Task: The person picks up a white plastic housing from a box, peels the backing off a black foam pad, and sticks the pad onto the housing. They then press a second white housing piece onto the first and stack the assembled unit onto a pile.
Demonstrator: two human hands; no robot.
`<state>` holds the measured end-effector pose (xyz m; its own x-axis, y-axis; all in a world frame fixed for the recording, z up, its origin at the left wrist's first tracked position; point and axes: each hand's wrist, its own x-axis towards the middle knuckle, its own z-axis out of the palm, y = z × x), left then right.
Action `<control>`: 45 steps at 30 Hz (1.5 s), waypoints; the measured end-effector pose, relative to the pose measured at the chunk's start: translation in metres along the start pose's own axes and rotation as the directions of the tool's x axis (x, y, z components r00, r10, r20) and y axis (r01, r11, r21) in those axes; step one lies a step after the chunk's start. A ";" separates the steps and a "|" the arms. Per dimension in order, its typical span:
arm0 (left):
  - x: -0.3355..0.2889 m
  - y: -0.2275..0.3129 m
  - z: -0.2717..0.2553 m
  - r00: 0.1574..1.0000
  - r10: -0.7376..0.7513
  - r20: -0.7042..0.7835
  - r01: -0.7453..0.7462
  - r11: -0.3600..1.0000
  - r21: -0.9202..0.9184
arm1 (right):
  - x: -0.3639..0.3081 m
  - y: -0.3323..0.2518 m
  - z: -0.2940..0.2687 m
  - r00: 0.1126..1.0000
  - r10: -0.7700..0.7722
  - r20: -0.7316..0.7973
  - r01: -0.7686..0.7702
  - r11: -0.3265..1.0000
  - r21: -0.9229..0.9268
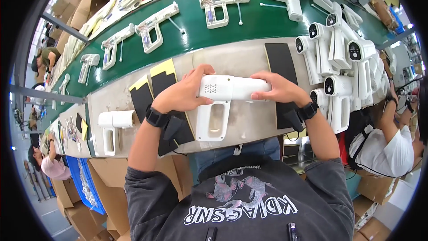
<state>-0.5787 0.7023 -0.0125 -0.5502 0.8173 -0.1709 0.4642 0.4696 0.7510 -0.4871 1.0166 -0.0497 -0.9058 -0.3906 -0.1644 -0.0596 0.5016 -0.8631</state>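
Both my hands hold a white gun-shaped plastic device [240, 87] level over the pale workbench, its looped handle pointing down toward me. My left hand [189, 90] is closed around its wide left end, beside a patch of small vent marks, thumb low and fingers over the top. At the narrower right end, my right hand [281, 90] grips the barrel between thumb and fingers. To the left, a similar white housing [115, 129] lies on the bench. Dark foam strips [278, 80] lie beneath and beside my right hand, and more dark pads [164, 85] with yellow edges lie near my left.
Beyond the bench, a green conveyor belt [189, 35] carries several opened white gun-shaped halves [223, 9] with wiring and thin tubes. Several finished-looking devices [330, 53] are piled at the right. A blue crate [84, 183] and cardboard boxes sit lower left. Other people [385, 147] are at both sides.
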 end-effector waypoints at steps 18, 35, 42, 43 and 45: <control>0.306 -0.086 -0.039 0.601 -0.589 -0.540 0.570 0.790 -0.226 | -0.036 0.003 -0.039 0.632 0.459 -0.625 0.234 0.655 0.718; -0.005 -0.020 0.021 0.597 -0.319 -0.736 0.374 0.922 -0.097 | 0.213 0.114 -0.111 0.494 0.630 -0.599 -0.178 0.748 0.639; -0.026 0.030 0.102 0.627 -0.417 -0.658 0.394 0.898 -0.195 | 0.201 0.159 -0.148 0.407 0.402 -0.820 -0.510 0.845 0.161; -0.025 0.031 0.113 0.631 -0.424 -0.650 0.392 0.897 -0.204 | 0.193 0.151 -0.155 0.373 0.415 -0.830 -0.496 0.845 0.200; -0.019 0.023 0.133 0.602 -0.359 -0.713 0.394 0.910 -0.126 | 0.178 0.131 -0.150 0.325 0.406 -0.854 -0.466 0.855 0.228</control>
<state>-0.4654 0.7421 -0.0767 -0.9930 0.0851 0.0821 0.1182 0.7074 0.6968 -0.7194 1.1283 -0.1200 -0.6770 0.7360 0.0045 0.4674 0.4346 -0.7699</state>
